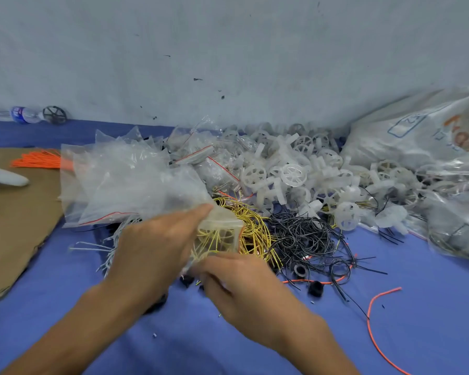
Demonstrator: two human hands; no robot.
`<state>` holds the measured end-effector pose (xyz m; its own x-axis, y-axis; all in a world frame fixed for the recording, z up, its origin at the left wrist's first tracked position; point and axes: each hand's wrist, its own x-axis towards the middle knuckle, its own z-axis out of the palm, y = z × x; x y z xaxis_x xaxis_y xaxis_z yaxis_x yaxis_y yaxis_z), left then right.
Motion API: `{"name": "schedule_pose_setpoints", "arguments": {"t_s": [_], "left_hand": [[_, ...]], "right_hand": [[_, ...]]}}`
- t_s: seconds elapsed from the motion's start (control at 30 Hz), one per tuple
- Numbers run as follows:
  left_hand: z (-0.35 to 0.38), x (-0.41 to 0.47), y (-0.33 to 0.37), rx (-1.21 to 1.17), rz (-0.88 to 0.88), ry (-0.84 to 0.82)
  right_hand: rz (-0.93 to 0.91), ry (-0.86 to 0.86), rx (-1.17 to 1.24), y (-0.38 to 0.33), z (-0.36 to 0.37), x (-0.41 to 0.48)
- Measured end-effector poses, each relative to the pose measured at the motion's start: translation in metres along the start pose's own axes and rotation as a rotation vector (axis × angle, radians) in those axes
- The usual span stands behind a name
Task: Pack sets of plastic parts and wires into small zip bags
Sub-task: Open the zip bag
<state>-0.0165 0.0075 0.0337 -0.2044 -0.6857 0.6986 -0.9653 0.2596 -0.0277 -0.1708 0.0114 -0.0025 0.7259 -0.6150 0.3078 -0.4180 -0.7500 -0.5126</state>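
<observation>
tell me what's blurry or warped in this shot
Head view: left hand and right hand are smeared by motion, as is the small bag between them; the white wheels behind are sharper; the far edge of the table slants at left, likely lens distortion.

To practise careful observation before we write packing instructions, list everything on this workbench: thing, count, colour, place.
small zip bag: one, clear, between the hands
yellow wires: a tangle, yellow, centre
black wires: a tangle, black, right of the yellow
wheel parts: a heap, white, behind the wires
empty zip bags: a pile, clear, left of the heap
orange wires: a bundle, orange, on the cardboard
cardboard: one sheet, brown, left
loose wire: one, orange, right foreground
bottle: one, clear, far left
sack: one, white, far right
cloth: one, blue, underneath
left hand: pinches the bag's top
right hand: at the bag's lower edge, grip blurred
</observation>
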Motion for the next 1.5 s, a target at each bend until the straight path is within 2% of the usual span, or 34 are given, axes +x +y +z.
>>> {"name": "schedule_pose_setpoints", "arguments": {"t_s": [0.1, 0.23, 0.3, 0.4, 0.47, 0.67, 0.87, 0.93, 1.0, 1.1, 1.17, 1.23, 1.33, 1.4, 1.5], "left_hand": [[0.007, 0.0, -0.013, -0.019, -0.106, -0.07], [0.018, -0.005, -0.007, -0.12, -0.154, -0.119], [0.02, -0.007, -0.003, -0.168, -0.179, -0.172], [0.026, -0.008, 0.001, -0.187, -0.155, -0.189], [0.026, -0.008, 0.003, -0.188, -0.131, -0.185], [0.029, -0.011, 0.006, -0.207, -0.132, -0.188], [0.033, -0.013, 0.007, -0.226, -0.18, -0.213], [0.035, -0.013, 0.007, -0.228, -0.198, -0.231], [0.035, -0.014, 0.007, -0.232, -0.211, -0.243], [0.035, -0.012, 0.007, -0.228, -0.233, -0.261], [0.036, -0.011, 0.008, -0.213, -0.24, -0.271], [0.035, -0.011, 0.01, -0.214, -0.239, -0.282], [0.032, -0.011, 0.014, -0.155, -0.151, -0.239], [0.029, -0.011, 0.019, -0.085, -0.068, -0.209], [0.026, -0.01, 0.023, -0.029, -0.02, -0.206]], "right_hand": [[0.195, 0.297, -0.159, 0.048, -0.051, -0.016], [0.551, 0.19, -0.453, 0.117, -0.062, -0.027], [0.654, 0.048, -0.59, 0.141, -0.067, -0.033], [0.625, -0.082, -0.641, 0.156, -0.057, -0.036], [0.577, -0.018, -0.644, 0.158, -0.059, -0.035], [0.481, 0.487, -0.391, 0.145, -0.073, -0.029], [0.434, 0.827, 0.37, 0.107, -0.087, -0.02], [0.38, 0.788, 0.619, 0.089, -0.087, -0.019], [0.352, 0.586, 0.75, 0.075, -0.082, -0.02], [0.402, 0.186, 0.727, 0.064, -0.061, -0.022], [0.47, 0.035, 0.568, 0.062, -0.046, -0.02], [0.555, -0.013, 0.492, 0.06, -0.035, -0.016], [0.602, -0.023, 0.582, 0.06, -0.025, -0.004], [0.613, 0.01, 0.741, 0.055, -0.021, 0.009], [0.688, 0.15, 1.133, 0.05, -0.016, 0.031]]}}
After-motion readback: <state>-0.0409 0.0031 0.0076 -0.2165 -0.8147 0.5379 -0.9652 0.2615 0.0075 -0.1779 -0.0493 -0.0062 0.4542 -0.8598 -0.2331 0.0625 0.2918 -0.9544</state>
